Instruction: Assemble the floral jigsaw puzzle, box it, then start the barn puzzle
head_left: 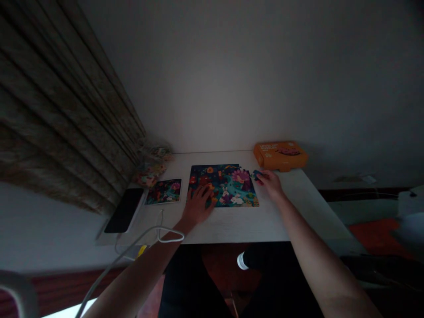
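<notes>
A colourful jigsaw puzzle (228, 185) with rabbits and a purple figure lies on the white table, its upper right corner open with a stepped edge. My left hand (198, 204) rests on its lower left part, fingers spread. Just off the puzzle's right edge, my right hand (269, 182) pinches a dark blue puzzle piece (256, 174) between thumb and fingers. Left of the puzzle lies a small reference picture card (164, 191) showing the same scene.
An orange puzzle box (281, 155) stands at the back right of the table (232, 225). Plastic bags of pieces (150, 170) lie at the back left beside the curtain (66, 101). A phone (125, 210) is at the left edge, and a white cable (132, 244) loops over my left forearm.
</notes>
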### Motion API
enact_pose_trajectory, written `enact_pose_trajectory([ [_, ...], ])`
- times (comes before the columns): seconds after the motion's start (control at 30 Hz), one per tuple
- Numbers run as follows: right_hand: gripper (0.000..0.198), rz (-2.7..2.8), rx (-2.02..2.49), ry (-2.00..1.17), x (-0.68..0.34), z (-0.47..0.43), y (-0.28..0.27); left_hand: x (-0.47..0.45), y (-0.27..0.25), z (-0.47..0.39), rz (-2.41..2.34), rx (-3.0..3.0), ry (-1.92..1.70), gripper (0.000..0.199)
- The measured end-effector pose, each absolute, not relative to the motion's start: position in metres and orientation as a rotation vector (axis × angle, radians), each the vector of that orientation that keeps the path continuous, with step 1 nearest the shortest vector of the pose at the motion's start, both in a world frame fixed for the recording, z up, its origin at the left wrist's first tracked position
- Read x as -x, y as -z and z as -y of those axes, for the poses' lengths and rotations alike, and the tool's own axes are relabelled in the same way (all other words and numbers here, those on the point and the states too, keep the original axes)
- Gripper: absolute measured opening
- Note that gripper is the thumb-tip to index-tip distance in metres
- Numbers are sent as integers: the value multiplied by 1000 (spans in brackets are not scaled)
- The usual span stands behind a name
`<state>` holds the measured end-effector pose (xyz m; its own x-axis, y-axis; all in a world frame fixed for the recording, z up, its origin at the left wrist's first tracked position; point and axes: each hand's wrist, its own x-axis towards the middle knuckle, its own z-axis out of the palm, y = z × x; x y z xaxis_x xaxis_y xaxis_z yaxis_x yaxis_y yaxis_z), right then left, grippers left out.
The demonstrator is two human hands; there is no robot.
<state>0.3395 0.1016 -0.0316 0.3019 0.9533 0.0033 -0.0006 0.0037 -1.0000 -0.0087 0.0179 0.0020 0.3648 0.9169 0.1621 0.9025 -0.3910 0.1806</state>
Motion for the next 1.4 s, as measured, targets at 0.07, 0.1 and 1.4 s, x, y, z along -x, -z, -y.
enact_pose_trajectory([
  [0.07, 56, 1085, 1373, -915, -334, -113, 30, 7, -4, -19, -1687, -2550, -376, 47],
  [0.1, 51, 1141, 1386, -868, -330, -121, 29, 7, -4, -19, -1684, -2556, -382, 47],
  [1.4, 63, 1961, 2074, -122, -248, -102, 19, 7, -4, -19, -1704, -2521, -394, 45],
])
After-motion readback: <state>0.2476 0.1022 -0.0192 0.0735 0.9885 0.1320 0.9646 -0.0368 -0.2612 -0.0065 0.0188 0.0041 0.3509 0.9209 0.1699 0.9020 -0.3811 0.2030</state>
